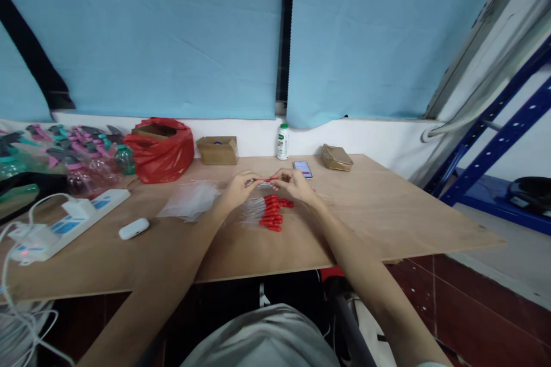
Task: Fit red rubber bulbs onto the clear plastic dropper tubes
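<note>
My left hand (241, 188) and my right hand (295, 182) meet above the middle of the table, fingers pinched. Between them is a small red-handled tool (267, 180), its exact kind too small to make out. Just below lies a pile of similar red-handled tools (271, 213) with thin pale shafts, handles mostly pointing right. Some of these shafts seem to be in clear plastic. To the left of my left hand, flat clear plastic bags (189, 200) lie in a stack. The fingertips partly hide what they grip.
A white power strip (92, 212) with plugs and a white earbud case (134, 229) lie left. Behind stand spray bottles (88, 160), a red bag (161, 152), an open cardboard box (218, 152), a white bottle (282, 142), a phone (303, 169) and a brown package (337, 157).
</note>
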Available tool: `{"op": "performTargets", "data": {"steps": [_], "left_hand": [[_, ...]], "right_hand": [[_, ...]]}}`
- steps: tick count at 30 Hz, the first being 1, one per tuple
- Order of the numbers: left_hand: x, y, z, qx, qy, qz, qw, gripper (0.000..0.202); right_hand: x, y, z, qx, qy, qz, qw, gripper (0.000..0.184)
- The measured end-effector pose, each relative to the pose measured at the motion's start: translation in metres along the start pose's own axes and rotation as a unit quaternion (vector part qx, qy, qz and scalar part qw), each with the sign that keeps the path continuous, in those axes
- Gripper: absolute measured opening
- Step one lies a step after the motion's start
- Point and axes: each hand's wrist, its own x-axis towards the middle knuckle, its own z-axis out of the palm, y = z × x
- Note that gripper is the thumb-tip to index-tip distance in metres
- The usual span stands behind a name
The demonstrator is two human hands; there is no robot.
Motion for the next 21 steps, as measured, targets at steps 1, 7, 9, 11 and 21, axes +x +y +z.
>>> {"op": "performTargets", "data": {"steps": [1,7,9,11,21], "left_hand": [[-0.0002,-0.0004,0.0008,-0.004,-0.001,-0.001,1.000,0.026],[-0.0003,-0.0016,0.0032,-0.023,0.005,-0.007,1.000,0.027],[0.0002,-0.0006,0.0024,-0.031,0.004,-0.007,0.999,0.026],[0.0006,0.0008,0.0015,-0.034,0.002,-0.006,0.999,0.026],[0.0003,0.0015,0.0040,-0.023,0.014,-0.020,0.999,0.027]], "right_hand": [[-0.0004,-0.0002,-0.0002,-0.001,-0.001,0.001,1.000,0.029],[-0.0004,0.0013,0.0005,0.004,0.001,0.003,1.000,0.029],[-0.0001,0.0013,0.0010,0.008,0.003,0.005,1.000,0.029],[-0.0001,0.0004,0.0012,0.011,0.007,0.006,1.000,0.029],[0.0005,0.0012,0.0028,0.014,0.011,0.006,1.000,0.028]]}}
